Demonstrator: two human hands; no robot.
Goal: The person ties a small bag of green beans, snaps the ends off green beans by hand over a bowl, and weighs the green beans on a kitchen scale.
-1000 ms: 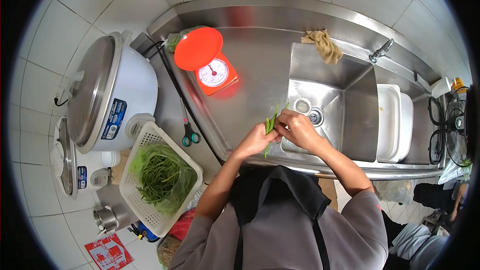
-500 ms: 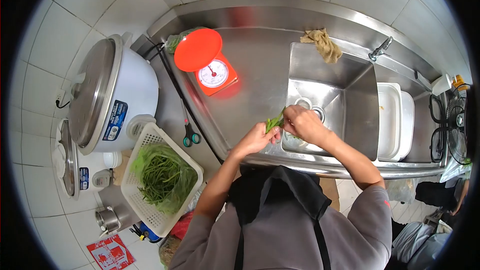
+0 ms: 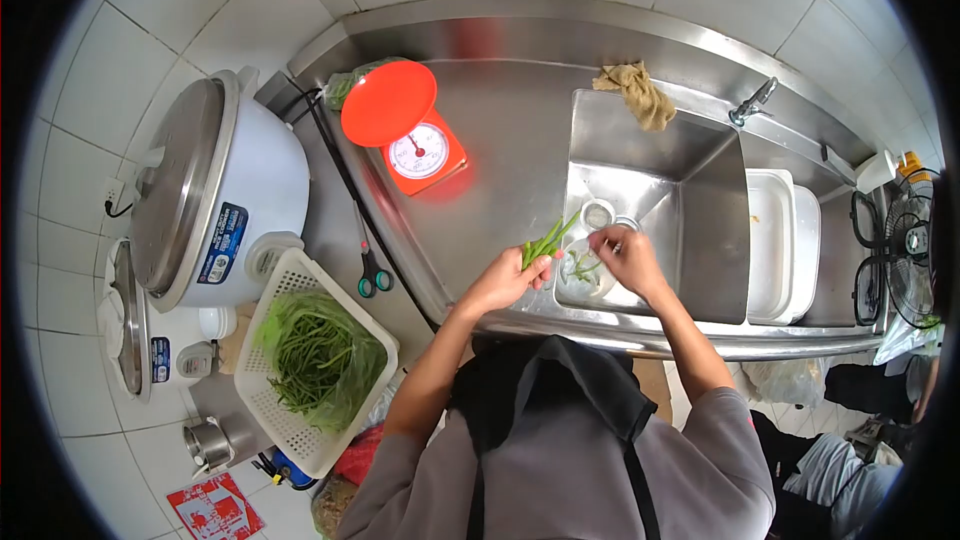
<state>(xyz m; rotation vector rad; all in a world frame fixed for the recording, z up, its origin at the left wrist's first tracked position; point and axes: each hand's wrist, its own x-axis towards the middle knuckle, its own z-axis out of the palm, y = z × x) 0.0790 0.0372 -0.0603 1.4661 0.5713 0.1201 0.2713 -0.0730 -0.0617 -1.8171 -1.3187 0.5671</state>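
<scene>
My left hand (image 3: 507, 280) is closed round a small bunch of green vegetable stalks (image 3: 545, 243), thin and bean-like. Their tips point up and right over the sink's left edge. Over the sink (image 3: 712, 240), my right hand (image 3: 630, 258) is apart from the bunch, its fingers pinched together; what they hold, if anything, is too small to make out. Just below and left of those fingers, a clear plastic bag (image 3: 583, 280) with pale green scraps lies in the sink. To my left, a white basket (image 3: 375, 370) holds a plastic bag of more stalks (image 3: 318, 360).
An orange kitchen scale (image 3: 425, 155) stands on the steel counter. Scissors (image 3: 372, 275) lie near a large rice cooker (image 3: 255, 180). A tan cloth (image 3: 640, 95) hangs over the sink's back edge near the tap (image 3: 752, 102). White trays (image 3: 775, 245) and a fan (image 3: 912, 240) are at right.
My right hand has moved off the bunch, to the right and slightly down over the sink. The left hand still holds the stalks. The whole view has shifted slightly.
</scene>
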